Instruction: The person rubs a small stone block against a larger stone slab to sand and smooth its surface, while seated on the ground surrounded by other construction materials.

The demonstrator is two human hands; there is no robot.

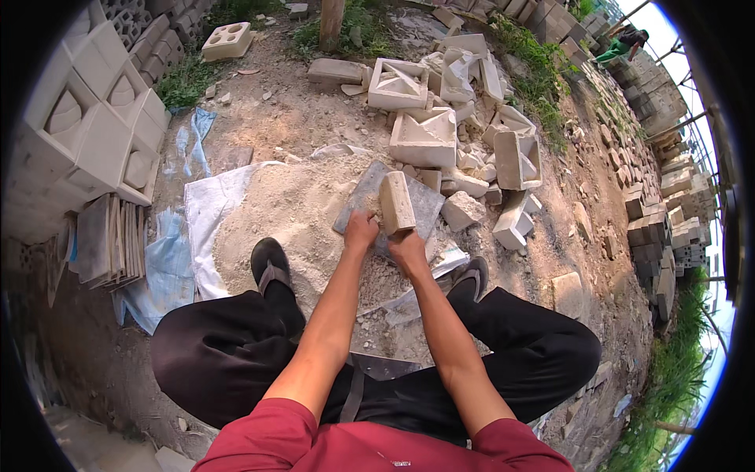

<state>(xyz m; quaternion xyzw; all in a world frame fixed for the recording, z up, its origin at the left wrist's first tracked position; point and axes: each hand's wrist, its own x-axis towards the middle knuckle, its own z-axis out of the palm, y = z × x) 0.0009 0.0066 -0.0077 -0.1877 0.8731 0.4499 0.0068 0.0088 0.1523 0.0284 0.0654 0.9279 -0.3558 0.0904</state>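
I'm watching a person sitting over a grey slab [429,206], both bare hands working low and close together. Taking the slab as the dial's centre, the pale block [399,203] is sitting over its middle, its long side pointing roughly from eleven to five; how it is meeting the slab below, I cannot see.

The right hand [408,248] is touching the block's near end at five o'clock, its grip curling in. Its fingertips are hiding underneath, so I cannot tell how firmly it is clasping. The left hand [362,228] is hovering or resting at seven o'clock, just beside the block, fingers bending out of sight; I cannot make out how far open its grip is or whether it is holding anything.

Sand [275,208] is lying at nine o'clock, partly covering a white sheet [203,228]. Broken blocks [425,138] are piling up at one o'clock, overlapping and hiding one another. Far off at two, another person [621,47] is bending, too small to read clearly.
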